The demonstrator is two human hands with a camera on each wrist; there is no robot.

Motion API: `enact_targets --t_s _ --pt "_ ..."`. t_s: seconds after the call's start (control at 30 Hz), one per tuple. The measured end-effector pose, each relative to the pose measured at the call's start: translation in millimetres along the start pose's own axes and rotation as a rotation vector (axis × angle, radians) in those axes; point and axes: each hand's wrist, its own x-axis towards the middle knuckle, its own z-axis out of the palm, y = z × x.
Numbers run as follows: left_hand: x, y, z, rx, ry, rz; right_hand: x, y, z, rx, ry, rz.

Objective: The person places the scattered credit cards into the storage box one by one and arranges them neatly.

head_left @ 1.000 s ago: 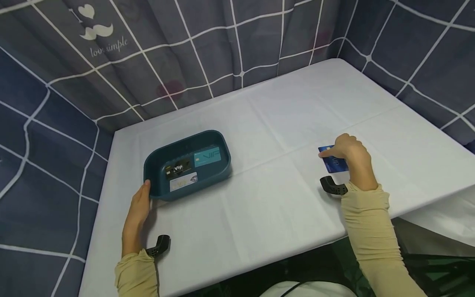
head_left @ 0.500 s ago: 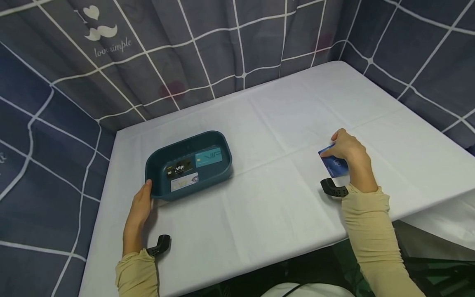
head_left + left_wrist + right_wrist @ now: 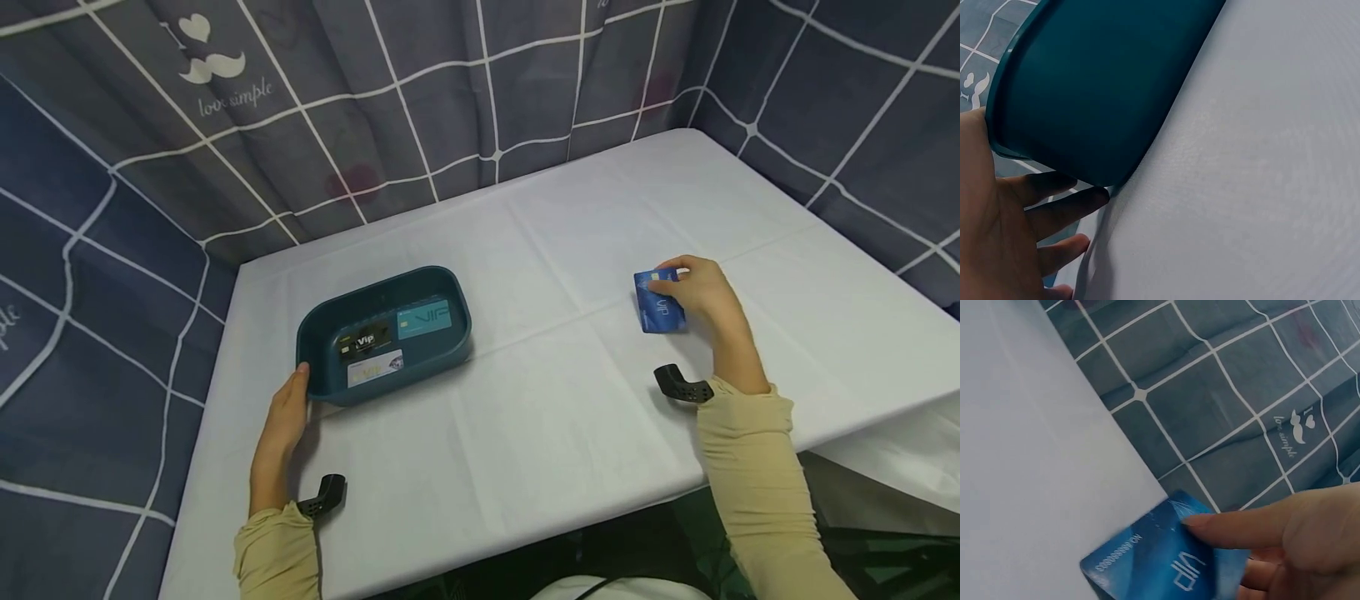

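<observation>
In the head view, my right hand (image 3: pixel 705 293) pinches a blue VIP card (image 3: pixel 660 312), tilted up off the table at the right. The right wrist view shows the thumb lying across the face of the same card (image 3: pixel 1147 559). At the left, my left hand (image 3: pixel 285 417) touches the near-left end of a dark teal rectangular bin (image 3: pixel 405 390). Its fingers (image 3: pixel 1063 215) are spread and nearly straight against the bin's end wall in the left wrist view. Inside the bin lie a black card (image 3: pixel 366 340), a light-blue card (image 3: pixel 424 319) and a white card (image 3: pixel 375 368).
A white cloth (image 3: pixel 540 400) covers the table, with light creases. Dark grey curtains (image 3: pixel 420 100) with a white grid enclose the back and both sides. Each wrist wears a black camera mount, seen at the left (image 3: pixel 324 496) and right (image 3: pixel 681 385).
My right hand has closed its pinch on the blue card, lifted it from the table and shifted it slightly left and away from me. The left hand and the bin have stayed in place.
</observation>
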Motion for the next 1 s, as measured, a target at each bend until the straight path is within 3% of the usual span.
enact_targets --t_s 0.1,0.17,0.33,0.43,0.5,0.57,0.7,0.8,0.87,1.0 --pt "-0.6 0.6 -0.4 -0.005 0.001 0.008 1.3 0.6 -2.9 0.054 -0.111 0.011" --pt "-0.9 1.0 -1.2 -0.009 0.0 0.013 2.1 0.0 -3.8 0.063 -0.14 0.021" --pt "-1.3 1.2 -2.8 -0.013 -0.006 0.015 3.0 1.3 -1.0 0.065 -0.072 0.014" --pt "-1.3 0.6 -2.8 -0.017 -0.006 0.017 3.7 2.6 1.8 0.147 -0.031 -0.029" --pt "-1.2 0.3 -2.6 -0.016 -0.006 0.018 3.9 2.8 3.2 0.269 -0.024 -0.049" --pt "-1.1 0.2 -2.3 -0.017 -0.008 0.018 3.8 3.3 3.1 0.459 -0.049 -0.038" --pt "-0.7 0.4 -2.0 -0.015 -0.011 0.012 2.1 5.9 -1.9 1.041 -0.193 0.055" --pt "-0.3 0.4 -2.4 -0.014 -0.011 0.013 2.5 7.8 -4.9 1.364 -0.289 0.118" --pt "-0.1 0.2 -2.8 -0.016 -0.01 0.018 3.4 8.1 -4.9 1.422 -0.312 0.117" --pt "-0.9 -0.5 -3.2 -0.018 -0.011 0.016 4.9 7.5 -2.1 1.361 -0.304 0.078"
